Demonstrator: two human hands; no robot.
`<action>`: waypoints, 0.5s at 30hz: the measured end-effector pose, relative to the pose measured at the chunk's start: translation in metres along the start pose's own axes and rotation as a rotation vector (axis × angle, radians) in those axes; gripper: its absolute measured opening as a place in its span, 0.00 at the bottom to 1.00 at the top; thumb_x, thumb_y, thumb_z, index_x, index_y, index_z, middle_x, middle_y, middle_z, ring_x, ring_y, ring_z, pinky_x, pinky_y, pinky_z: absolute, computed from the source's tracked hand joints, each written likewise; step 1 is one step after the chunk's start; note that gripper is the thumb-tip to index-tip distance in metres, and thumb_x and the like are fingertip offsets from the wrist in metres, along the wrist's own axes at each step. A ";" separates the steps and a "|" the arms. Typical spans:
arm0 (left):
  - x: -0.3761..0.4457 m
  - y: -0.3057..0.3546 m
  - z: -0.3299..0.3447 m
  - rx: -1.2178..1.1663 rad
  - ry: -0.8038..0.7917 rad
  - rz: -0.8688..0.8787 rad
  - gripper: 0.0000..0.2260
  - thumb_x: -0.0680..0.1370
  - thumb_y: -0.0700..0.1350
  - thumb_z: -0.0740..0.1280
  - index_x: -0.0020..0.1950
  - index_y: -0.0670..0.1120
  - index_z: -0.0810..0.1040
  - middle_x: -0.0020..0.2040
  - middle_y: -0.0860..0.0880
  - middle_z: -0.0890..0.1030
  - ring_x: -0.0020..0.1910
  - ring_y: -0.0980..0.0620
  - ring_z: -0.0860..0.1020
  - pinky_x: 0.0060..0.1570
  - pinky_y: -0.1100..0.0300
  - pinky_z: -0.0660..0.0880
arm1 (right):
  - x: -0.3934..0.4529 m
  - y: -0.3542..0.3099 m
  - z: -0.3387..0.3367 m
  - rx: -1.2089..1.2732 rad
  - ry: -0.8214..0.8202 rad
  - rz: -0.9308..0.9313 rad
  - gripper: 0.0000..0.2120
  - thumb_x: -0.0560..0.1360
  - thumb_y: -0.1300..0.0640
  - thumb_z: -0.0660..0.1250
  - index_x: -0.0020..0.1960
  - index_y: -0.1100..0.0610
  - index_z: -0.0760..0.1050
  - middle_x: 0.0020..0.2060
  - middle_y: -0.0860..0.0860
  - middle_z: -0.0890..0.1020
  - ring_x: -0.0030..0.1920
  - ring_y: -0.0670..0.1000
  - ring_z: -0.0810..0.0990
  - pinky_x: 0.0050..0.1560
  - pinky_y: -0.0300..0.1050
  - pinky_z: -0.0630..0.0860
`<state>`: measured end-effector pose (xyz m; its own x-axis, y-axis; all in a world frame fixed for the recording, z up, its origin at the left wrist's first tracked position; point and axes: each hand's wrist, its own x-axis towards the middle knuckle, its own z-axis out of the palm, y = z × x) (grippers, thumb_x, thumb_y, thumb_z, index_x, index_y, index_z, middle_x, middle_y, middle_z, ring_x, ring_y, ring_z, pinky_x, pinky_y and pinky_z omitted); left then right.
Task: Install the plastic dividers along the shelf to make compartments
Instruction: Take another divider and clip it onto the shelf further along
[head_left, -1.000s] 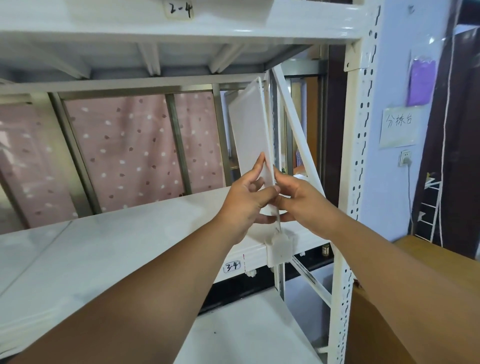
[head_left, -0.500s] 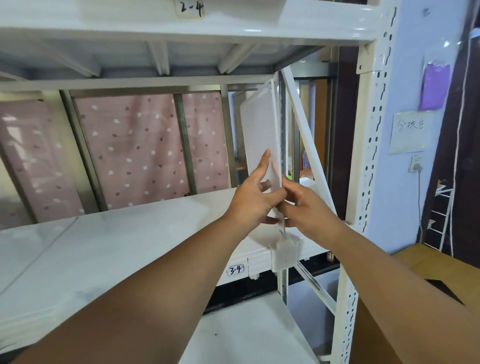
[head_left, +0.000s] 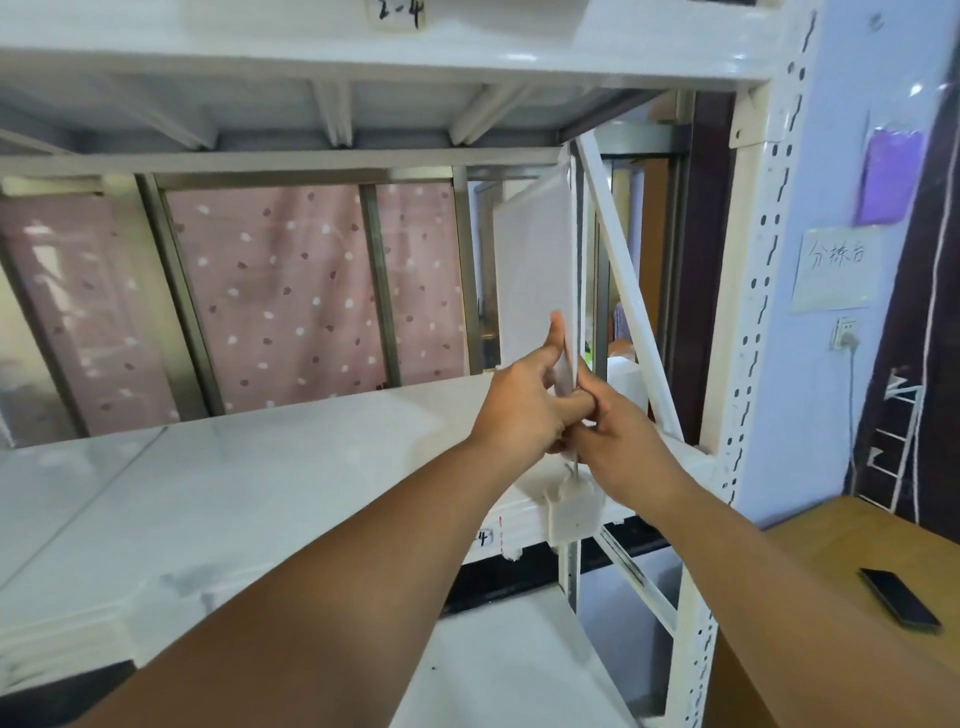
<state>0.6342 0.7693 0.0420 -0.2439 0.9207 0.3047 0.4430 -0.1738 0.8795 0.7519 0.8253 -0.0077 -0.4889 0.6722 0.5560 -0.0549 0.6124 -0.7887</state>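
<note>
Divider (head_left: 535, 270) upright between both hands (head_left: 566, 415)

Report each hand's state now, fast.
Left hand: closed on the plastic divider, near its lower front edge.
Right hand: closed on the same divider.

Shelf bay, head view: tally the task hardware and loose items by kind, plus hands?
Plastic divider panel, upright, gripped by both hands: 1
White clip bracket on the shelf's front edge: 1
Hands, left hand and right hand: 2
Dark phone on the wooden table: 1
Total: 5
</note>
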 end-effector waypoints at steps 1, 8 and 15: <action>-0.003 -0.001 0.001 0.035 -0.001 0.002 0.42 0.78 0.40 0.74 0.83 0.68 0.58 0.64 0.49 0.83 0.53 0.42 0.86 0.45 0.47 0.88 | -0.004 0.001 0.002 -0.001 0.004 0.000 0.43 0.76 0.75 0.60 0.80 0.38 0.60 0.61 0.45 0.83 0.56 0.47 0.84 0.48 0.38 0.81; -0.007 -0.017 0.005 0.074 0.020 0.012 0.41 0.76 0.44 0.73 0.82 0.69 0.59 0.59 0.53 0.83 0.54 0.48 0.86 0.50 0.43 0.87 | -0.014 0.009 0.010 -0.124 0.021 -0.045 0.44 0.78 0.69 0.60 0.79 0.30 0.51 0.49 0.42 0.86 0.47 0.45 0.87 0.52 0.46 0.83; -0.012 -0.030 0.010 0.135 0.041 0.039 0.40 0.71 0.49 0.71 0.82 0.63 0.64 0.58 0.44 0.88 0.50 0.47 0.86 0.51 0.43 0.87 | -0.025 0.012 0.018 -0.204 0.065 -0.027 0.42 0.78 0.68 0.57 0.79 0.31 0.50 0.41 0.45 0.87 0.40 0.49 0.86 0.48 0.56 0.84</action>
<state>0.6328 0.7665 0.0085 -0.2580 0.8988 0.3544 0.5640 -0.1577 0.8106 0.7480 0.8083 -0.0353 -0.4322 0.6759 0.5970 0.1133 0.6975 -0.7076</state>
